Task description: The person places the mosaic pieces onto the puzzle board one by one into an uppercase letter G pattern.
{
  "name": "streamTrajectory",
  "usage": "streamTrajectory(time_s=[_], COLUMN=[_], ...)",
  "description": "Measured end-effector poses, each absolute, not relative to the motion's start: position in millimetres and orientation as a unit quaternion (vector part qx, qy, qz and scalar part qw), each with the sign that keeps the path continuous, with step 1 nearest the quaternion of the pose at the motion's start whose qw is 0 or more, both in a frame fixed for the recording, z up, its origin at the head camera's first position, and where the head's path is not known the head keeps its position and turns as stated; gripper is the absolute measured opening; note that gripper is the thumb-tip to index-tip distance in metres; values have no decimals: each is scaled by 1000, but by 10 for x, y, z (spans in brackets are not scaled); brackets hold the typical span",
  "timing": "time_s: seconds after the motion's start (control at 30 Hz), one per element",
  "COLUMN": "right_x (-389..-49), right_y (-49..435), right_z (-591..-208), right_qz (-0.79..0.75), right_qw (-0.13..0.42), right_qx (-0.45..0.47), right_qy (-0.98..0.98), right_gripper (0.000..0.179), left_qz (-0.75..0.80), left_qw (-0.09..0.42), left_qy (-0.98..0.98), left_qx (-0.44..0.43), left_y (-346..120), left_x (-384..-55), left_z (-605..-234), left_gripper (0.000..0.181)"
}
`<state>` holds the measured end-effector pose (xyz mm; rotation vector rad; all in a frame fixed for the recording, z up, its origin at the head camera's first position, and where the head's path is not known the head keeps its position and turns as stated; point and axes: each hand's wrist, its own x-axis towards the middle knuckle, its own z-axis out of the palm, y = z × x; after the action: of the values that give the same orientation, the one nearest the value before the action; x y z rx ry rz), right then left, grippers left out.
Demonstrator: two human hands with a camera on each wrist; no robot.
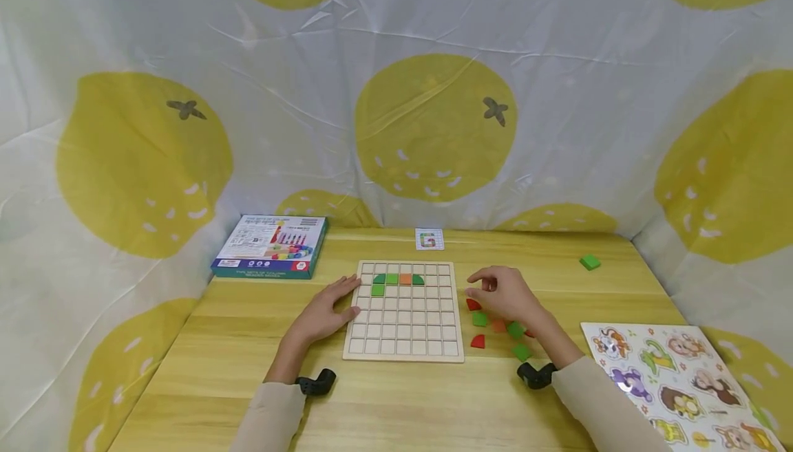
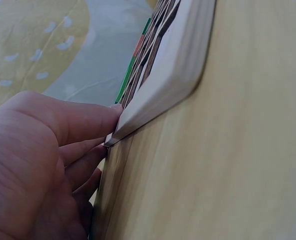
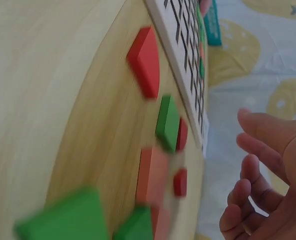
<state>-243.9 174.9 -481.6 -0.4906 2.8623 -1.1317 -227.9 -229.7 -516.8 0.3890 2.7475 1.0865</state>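
Note:
A wooden grid board (image 1: 403,349) lies flat on the table. Near its top, a row holds a dark green quarter-round piece (image 1: 380,278), a green square (image 1: 392,278), an orange square (image 1: 405,279) and another dark green quarter-round. Below the row's left end sits a light green square (image 1: 378,290). My left hand (image 1: 325,311) rests along the board's left side, its thumb touching the edge. Just right of the board my right hand (image 1: 504,292) hovers, fingers loosely bent and holding nothing. Beneath it lie several loose pieces, among them a red quarter-round (image 3: 145,62) and a green square (image 3: 168,123).
A small card (image 1: 429,239) with a coloured G pattern lies behind the board. At the back left is a boxed set (image 1: 270,245). One green square (image 1: 590,261) lies far right, and an animal picture board (image 1: 678,383) occupies the front right.

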Motion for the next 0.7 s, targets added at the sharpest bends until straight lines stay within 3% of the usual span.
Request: streamTrajectory(time_s=[0.37,0.7], right_x=[-2266,-2304], right_y=[2274,2486], right_z=[-4880,-5013], right_qz=[-349,-354], right_qw=[12,71], right_qx=[-139,-134], right_qy=[927,923], right_gripper=[23,24], left_qz=[359,362], left_qw=[77,75], left_qy=[920,919], left_qx=[137,139], left_y=[-2304,-2300], left_x=[-2283,-2280], left_z=[-5183,-5175], left_gripper=[64,64])
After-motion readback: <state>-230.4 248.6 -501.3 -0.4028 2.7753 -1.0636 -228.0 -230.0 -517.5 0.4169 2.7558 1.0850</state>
